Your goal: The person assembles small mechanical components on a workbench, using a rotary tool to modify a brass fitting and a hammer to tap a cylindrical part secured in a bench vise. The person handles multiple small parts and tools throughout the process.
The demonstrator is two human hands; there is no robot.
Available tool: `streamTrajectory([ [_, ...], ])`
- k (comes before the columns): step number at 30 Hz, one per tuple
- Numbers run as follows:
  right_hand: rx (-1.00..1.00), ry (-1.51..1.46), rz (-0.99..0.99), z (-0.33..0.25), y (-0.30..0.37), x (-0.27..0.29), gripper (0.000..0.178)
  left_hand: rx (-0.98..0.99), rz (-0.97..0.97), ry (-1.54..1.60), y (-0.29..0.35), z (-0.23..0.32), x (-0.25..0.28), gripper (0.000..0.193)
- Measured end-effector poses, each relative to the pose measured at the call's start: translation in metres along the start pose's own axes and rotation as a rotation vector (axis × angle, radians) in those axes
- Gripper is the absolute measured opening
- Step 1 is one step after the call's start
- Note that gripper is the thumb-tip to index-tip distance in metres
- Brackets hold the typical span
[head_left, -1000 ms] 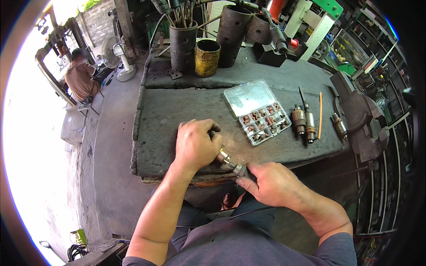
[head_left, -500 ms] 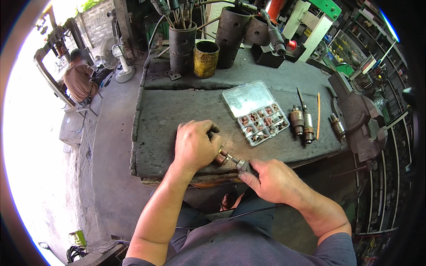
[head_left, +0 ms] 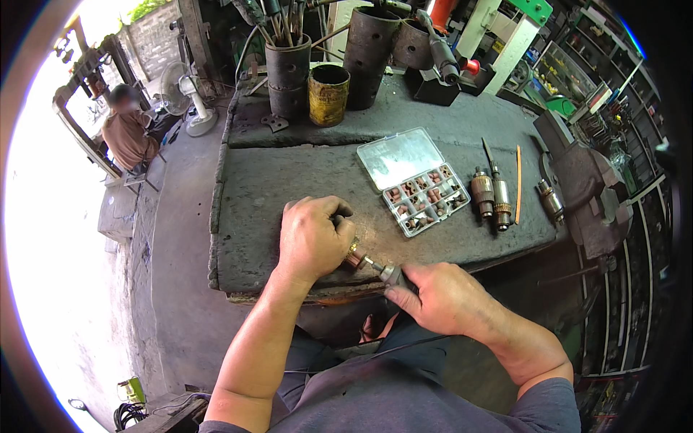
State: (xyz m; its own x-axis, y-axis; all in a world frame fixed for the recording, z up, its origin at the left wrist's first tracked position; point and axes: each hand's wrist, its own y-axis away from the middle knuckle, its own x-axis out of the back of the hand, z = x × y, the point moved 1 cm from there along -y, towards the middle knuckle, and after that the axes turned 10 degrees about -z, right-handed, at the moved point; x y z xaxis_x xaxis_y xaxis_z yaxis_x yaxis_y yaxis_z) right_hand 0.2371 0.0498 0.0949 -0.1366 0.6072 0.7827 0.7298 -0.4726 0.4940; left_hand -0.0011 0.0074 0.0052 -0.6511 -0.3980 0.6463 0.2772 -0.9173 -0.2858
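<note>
My left hand [head_left: 314, 238] is closed around a motor armature, mostly hidden under the fingers; only its copper-coloured commutator end [head_left: 355, 257] pokes out toward the right. My right hand [head_left: 449, 296] grips a rotary tool [head_left: 393, 275], its grey nose and thin shank aimed left at that copper end. The bit's tip is at or against the commutator; exact contact is too small to tell. Just beyond lies an open clear plastic compartment box [head_left: 404, 229], filled with small brown sanding drums and bits. Two armatures [head_left: 483, 193] [head_left: 502, 206] lie to its right.
An orange strip [head_left: 518, 186] and another armature [head_left: 550, 200] lie beside a bench vise [head_left: 595, 195]. Dark metal cylinders [head_left: 289, 76] and a rusty yellow can [head_left: 328, 105] stand at the bench's back. A cable crosses my lap. One person [head_left: 128, 130] sits far left near a fan [head_left: 177, 88].
The view has shifted slightly, so the bench things sit a little further left. Both hands keep their holds, with the tool's tip still at the copper end.
</note>
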Motion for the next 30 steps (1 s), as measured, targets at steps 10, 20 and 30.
streamTrajectory([
  [10,-0.001,0.001,0.026,0.0046,0.0036,-0.0030,0.054,-0.007,0.001,-0.014,-0.0002,-0.0007,-0.0001,0.020],
  [20,0.033,-0.012,0.062,0.0058,0.0043,-0.0063,0.054,-0.002,0.010,-0.008,-0.0001,0.0001,0.0005,0.020],
  [30,0.043,0.014,0.046,0.0053,0.0040,-0.0086,0.055,-0.005,0.007,-0.010,-0.0003,-0.0002,0.0001,0.020],
])
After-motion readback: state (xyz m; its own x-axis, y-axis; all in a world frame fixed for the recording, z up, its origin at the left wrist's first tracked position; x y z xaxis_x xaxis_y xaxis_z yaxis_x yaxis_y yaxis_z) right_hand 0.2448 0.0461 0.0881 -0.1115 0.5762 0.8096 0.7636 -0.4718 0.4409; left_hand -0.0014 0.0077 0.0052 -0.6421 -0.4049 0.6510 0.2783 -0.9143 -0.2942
